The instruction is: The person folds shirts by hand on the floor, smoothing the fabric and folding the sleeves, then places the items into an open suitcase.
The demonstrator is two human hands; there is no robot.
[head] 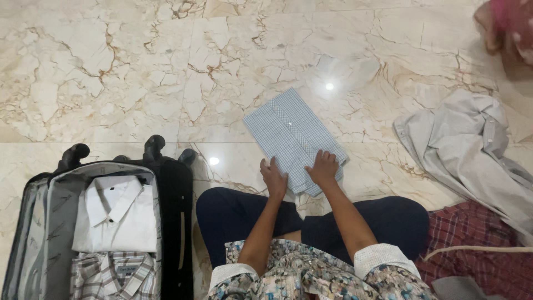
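Cream marble floor [111, 66] with brown veins fills the view, and a person is seated on it cross-legged. At the far left an open suitcase [172, 222] is seen, with a folded white shirt [119, 216] packed above a folded plaid shirt [111, 275]. Just right of the case, both forearms are stretched forward over dark trousers. The left hand [273, 179] is laid flat, fingers spread and not closed on anything, its fingertips pressed on the near edge of a folded blue checked shirt [291, 133]. The right hand [322, 166] is held the same way, open and palm down, on the near right corner of that shirt. The shirt is set at a slant on the floor, reaching away from the hands, with bare marble on all its far sides. Well apart to the right, a crumpled grey shirt [466, 144] is heaped, and a red plaid cloth [477, 244] is spread below it.
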